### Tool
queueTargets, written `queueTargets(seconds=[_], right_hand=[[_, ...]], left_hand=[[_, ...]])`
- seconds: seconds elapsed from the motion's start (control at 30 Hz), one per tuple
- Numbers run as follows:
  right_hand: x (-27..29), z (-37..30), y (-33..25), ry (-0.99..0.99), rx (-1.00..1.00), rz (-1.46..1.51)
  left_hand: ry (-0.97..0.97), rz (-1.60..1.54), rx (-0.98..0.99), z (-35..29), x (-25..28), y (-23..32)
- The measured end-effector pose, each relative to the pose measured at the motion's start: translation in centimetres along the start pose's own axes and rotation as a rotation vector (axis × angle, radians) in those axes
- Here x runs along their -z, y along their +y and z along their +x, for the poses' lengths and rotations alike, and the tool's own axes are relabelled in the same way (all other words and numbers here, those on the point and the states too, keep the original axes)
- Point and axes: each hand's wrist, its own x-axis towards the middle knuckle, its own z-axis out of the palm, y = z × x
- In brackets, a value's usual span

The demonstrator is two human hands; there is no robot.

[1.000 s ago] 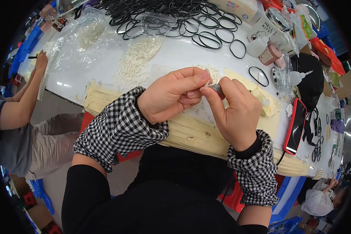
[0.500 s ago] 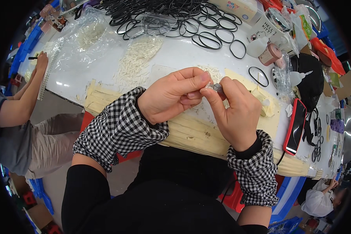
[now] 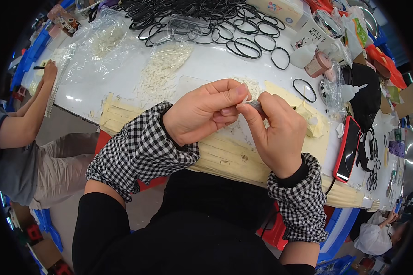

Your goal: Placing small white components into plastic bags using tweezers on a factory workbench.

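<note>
My left hand (image 3: 204, 112) pinches a small white strip (image 3: 246, 98) between thumb and forefinger. Close against it, my right hand (image 3: 280, 130) grips a small grey piece (image 3: 256, 106) in its thumb and bent forefinger. What kind of piece this is, I cannot make out; the fingers cover most of it. The fingertips of both hands nearly meet above the table edge. Behind them lies a small heap of white bits (image 3: 250, 85). A larger spread of similar white pieces (image 3: 153, 78) spills from a clear bag, beyond my left hand.
Black rubber loops (image 3: 179, 18) are heaped at the back. Yellowish tape (image 3: 225, 158) covers the table's front edge. To the right lie a red-cased phone (image 3: 346, 149), a pink jar (image 3: 317, 64) and squeeze bottles (image 3: 303, 56). At the left, another person's hand (image 3: 49, 73) rests by a notebook.
The grey piece has turned slightly in my right fingers, and less of it shows. The white strip now stands out more plainly at my left fingertips. Both hands stay almost in place.
</note>
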Motion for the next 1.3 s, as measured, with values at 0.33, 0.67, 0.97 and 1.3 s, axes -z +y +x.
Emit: queueTargets(seconds=[0.33, 0.67, 0.97, 1.3], right_hand=[[-0.4, 0.6, 0.2, -0.086, -0.010, -0.134], [-0.6, 1.6, 0.0, -0.334, -0.003, -0.200], [3.8, -1.6, 0.4, -0.296, -0.199, -0.015], [1.6, -1.6, 0.1, -0.340, -0.173, 0.010]], left_hand=[[0.274, -0.311, -0.256, -0.8, 1.9, 2.1], [0.317, -0.400, -0.189, -2.0, 2.7, 2.1], [0.333, -0.418, -0.110, -2.4, 0.3, 1.6], [0.316, -0.386, -0.099, -1.6, -1.0, 1.5]])
